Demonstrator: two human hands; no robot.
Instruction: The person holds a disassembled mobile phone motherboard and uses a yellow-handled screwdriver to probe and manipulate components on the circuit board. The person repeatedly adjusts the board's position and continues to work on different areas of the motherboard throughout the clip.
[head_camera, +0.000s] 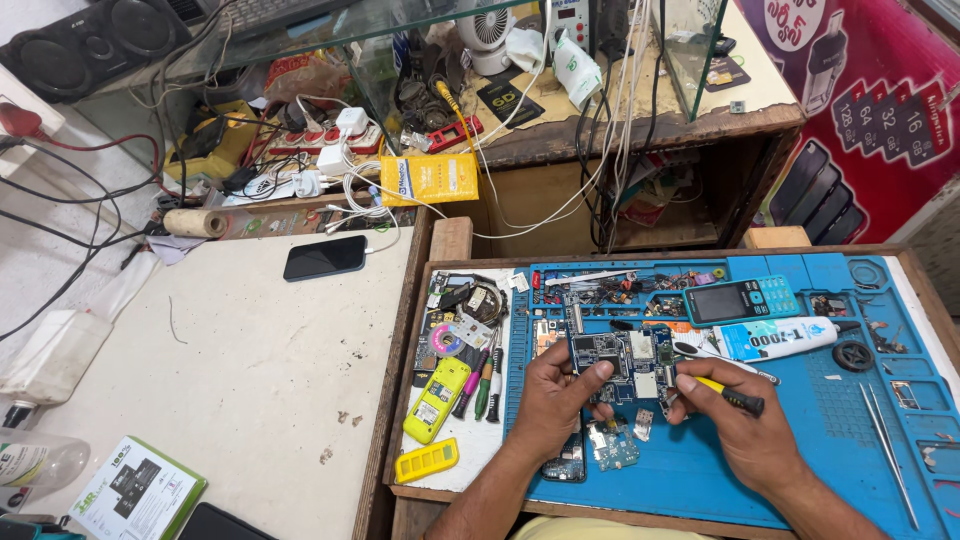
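In the head view, the left hand (560, 395) grips a bare blue circuit board (622, 362) by its left edge, thumb on top and fingers curled beneath, holding it just above the blue work mat (800, 440). The right hand (735, 425) is closed around a yellow-and-black screwdriver (728, 393), whose tip meets the right side of the board. The board is already out of any casing, with metal shields and connectors exposed, so I judge the stripping-down part of the work done and the work on the board itself under way; nothing shows reassembly begun. Small loose parts (618, 445) lie on the mat just below the hands, a second board piece (566, 466) sits partly under the left wrist, and a yellow phone shell (436, 400) and a yellow keypad strip (427, 459) lie well apart to the left on the white tray (470, 455). A keypad phone (740, 299) with a teal keypad and a white glue tube (775, 338) rest on the mat behind the board, and tweezers (886, 440) lie to the right. The exact spot where the screwdriver tip touches is too small to make out, and the right fingers hide much of the handle. The board's underside is hidden, and the mat's right edge is cut off by the frame.
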